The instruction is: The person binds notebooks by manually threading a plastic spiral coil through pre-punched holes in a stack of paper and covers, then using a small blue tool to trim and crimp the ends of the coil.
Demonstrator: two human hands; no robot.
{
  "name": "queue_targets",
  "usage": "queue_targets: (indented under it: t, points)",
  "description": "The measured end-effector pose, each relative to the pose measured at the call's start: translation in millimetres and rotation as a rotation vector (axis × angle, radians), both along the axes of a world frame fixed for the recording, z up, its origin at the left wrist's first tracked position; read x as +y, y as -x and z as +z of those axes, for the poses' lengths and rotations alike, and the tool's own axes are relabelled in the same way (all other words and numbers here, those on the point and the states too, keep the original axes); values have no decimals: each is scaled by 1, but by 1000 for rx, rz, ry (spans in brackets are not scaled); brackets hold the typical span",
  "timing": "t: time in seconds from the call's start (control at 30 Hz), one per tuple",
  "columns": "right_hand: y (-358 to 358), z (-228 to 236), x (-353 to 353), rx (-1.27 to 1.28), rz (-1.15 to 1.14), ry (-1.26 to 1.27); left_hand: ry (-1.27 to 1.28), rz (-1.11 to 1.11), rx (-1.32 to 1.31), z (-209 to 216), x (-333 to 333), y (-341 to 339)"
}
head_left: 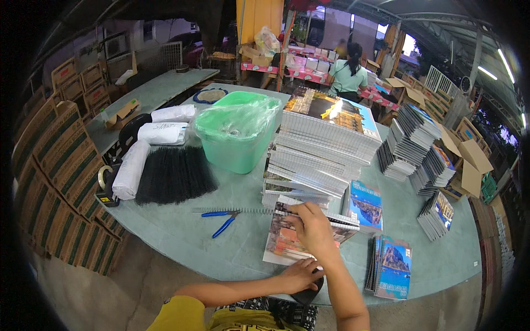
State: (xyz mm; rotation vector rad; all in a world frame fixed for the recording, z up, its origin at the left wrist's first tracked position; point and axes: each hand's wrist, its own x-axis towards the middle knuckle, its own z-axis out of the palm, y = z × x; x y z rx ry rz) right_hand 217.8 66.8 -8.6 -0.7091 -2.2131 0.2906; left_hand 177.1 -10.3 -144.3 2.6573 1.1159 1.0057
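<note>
A notebook with an orange-red and brown cover [282, 243] lies in front of me at the table's near side. From its far edge a long thin spiral binding coil [232, 210] sticks out to the left. My right hand [312, 225] is pinched at that edge, its fingers on the coil where it meets the pages. Below it, my left hand [300, 277] curls around a dark rounded object [309, 293] at the table edge, whose kind I cannot make out. Blue-handled pliers [223, 220] lie open left of the notebook, just under the coil.
Tall stacks of spiral notebooks [326, 132] stand beyond my hands, with more piles [406, 143] to the right. Blue-covered notebooks [393, 267] lie nearby. Left are a green bin [237, 138], black bristle-like coils [175, 175] and white rolls [131, 168]. A person [349, 71] is behind.
</note>
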Motion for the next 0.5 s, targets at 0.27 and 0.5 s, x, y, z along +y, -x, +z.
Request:
queue_targets:
  t: [0.27, 0.5]
  points:
    - [-67, -27, 9, -29, -272, -141, 511, 414, -367, 84, -14, 95]
    - [-36, -18, -1, -31, -247, -98, -36, 498, -195, 101, -8, 135]
